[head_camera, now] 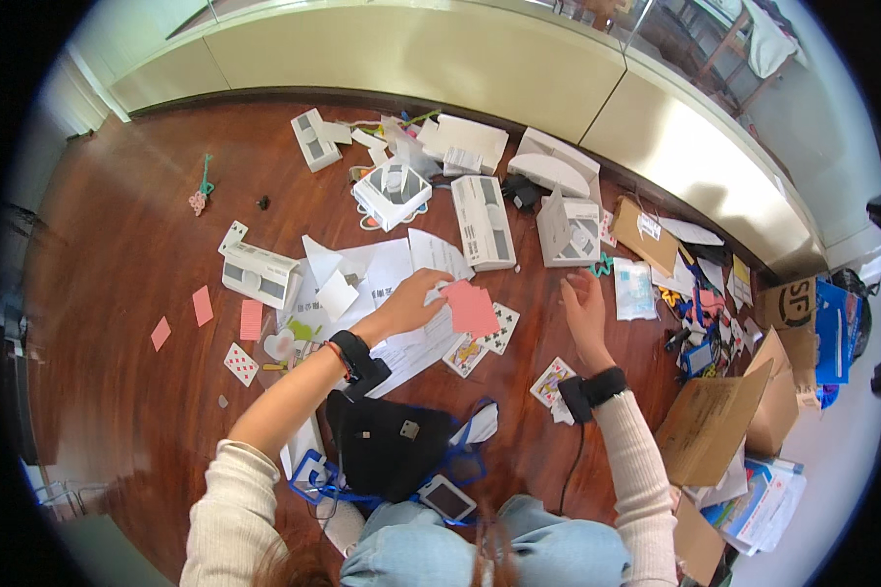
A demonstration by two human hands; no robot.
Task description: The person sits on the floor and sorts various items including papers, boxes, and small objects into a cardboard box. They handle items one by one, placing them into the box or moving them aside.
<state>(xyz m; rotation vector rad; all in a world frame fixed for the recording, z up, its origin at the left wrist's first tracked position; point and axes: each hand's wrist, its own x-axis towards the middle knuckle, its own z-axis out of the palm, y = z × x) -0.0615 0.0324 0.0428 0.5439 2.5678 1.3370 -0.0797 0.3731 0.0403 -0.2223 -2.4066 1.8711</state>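
My left hand (pixel 412 299) grips a small fan of red-backed playing cards (pixel 471 311) by its left edge. The cards are face down above the brown floor. Partly under them lie face-up cards: a club card (pixel 502 327) and a court card (pixel 465 356). To the right, my right hand (pixel 586 312) hangs with its fingers loosely bent and apart, and nothing shows in it. Below its wrist, a queen-like court card (pixel 553 378) lies over other cards, partly covered by the wrist strap's black module (pixel 575 400). White printed sheets (pixel 382 275) spread beneath my left hand.
White printed boxes (pixel 482 221) stand ahead, near the pale wall panel (pixel 411 55). Loose cards (pixel 251 320) lie to the left. Rightward are a cardboard box (pixel 712 418) and a cluttered pile (pixel 701 323). A black cloth bag (pixel 389 444) lies before my knees, with a badge holder (pixel 448 499).
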